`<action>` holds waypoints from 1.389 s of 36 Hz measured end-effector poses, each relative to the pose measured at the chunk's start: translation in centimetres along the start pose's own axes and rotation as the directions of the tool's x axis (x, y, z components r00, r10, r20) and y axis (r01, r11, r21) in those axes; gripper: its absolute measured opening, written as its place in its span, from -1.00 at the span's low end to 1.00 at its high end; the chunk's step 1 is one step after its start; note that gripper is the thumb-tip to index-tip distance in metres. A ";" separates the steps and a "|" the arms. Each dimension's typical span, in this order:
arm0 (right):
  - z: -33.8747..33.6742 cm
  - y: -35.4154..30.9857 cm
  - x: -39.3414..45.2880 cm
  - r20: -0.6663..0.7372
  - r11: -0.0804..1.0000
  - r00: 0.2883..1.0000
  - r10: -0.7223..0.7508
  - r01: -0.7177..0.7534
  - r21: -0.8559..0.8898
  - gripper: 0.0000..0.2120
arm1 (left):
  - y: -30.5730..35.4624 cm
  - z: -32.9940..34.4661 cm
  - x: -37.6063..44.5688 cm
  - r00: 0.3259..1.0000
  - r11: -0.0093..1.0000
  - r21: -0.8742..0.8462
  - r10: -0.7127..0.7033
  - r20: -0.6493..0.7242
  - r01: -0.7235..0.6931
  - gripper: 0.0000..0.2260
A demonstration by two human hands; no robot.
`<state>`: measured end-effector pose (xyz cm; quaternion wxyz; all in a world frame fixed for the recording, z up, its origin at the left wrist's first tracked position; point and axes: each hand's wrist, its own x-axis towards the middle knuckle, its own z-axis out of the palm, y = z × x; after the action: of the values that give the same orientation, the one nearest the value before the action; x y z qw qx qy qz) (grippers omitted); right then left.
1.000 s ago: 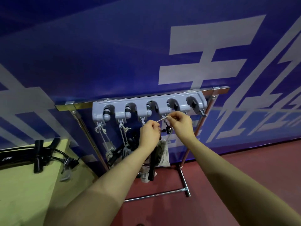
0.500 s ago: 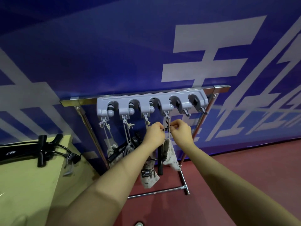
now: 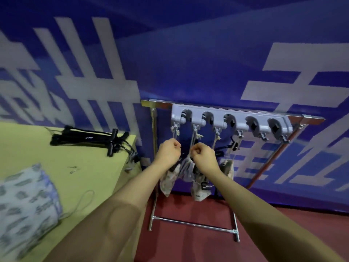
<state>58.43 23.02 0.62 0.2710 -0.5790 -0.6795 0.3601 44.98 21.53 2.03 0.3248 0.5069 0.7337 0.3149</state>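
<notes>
Grey plastic hook rail point(image 3: 232, 120) sits right of centre on a chrome stand point(image 3: 192, 223), and pale cords point(image 3: 193, 138) hang from its left hooks. Just below them, at mid-frame, the left hand point(image 3: 168, 151) and right hand point(image 3: 203, 156) are both curled tight, each pinching the cords. A printed pouch point(image 3: 186, 168) dangles between and under them. At left, the yellow-green counter point(image 3: 85, 176) carries black straps point(image 3: 88, 138) and a patterned bag point(image 3: 24, 205).
</notes>
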 end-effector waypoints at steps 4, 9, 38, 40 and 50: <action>4.9 -3.9 0.1 0.071 0.997 0.995 -0.069 0.068 0.026 -0.85 | -4.4 -4.9 -0.2 0.991 0.995 -0.073 -0.077 -0.109 0.069 -0.80; 11.7 -8.5 -0.4 0.140 0.992 0.983 -0.119 0.113 0.052 -0.81 | -10.0 -11.2 -1.0 0.976 0.987 -0.097 -0.144 -0.161 0.130 -0.76; 43.5 -16.1 -9.3 0.610 0.736 0.793 -0.002 0.414 -0.536 -0.62 | -38.7 -28.7 -9.4 0.923 0.915 0.202 -0.372 0.094 0.348 -0.72; 43.7 -16.2 -9.4 0.564 0.705 0.823 -0.067 0.439 -0.557 -0.75 | -39.0 -28.7 -9.5 0.914 0.911 0.230 -0.380 0.145 0.342 -0.62; 43.2 -19.7 -7.9 0.408 0.992 0.908 -0.092 0.046 0.120 -0.81 | -37.5 -31.0 -7.5 0.963 0.943 0.247 -0.254 0.094 0.224 -0.57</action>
<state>14.31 6.31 -8.83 0.1648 -0.4499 -0.7210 0.5006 2.13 -0.47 -8.10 0.3437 0.4674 0.8002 0.1520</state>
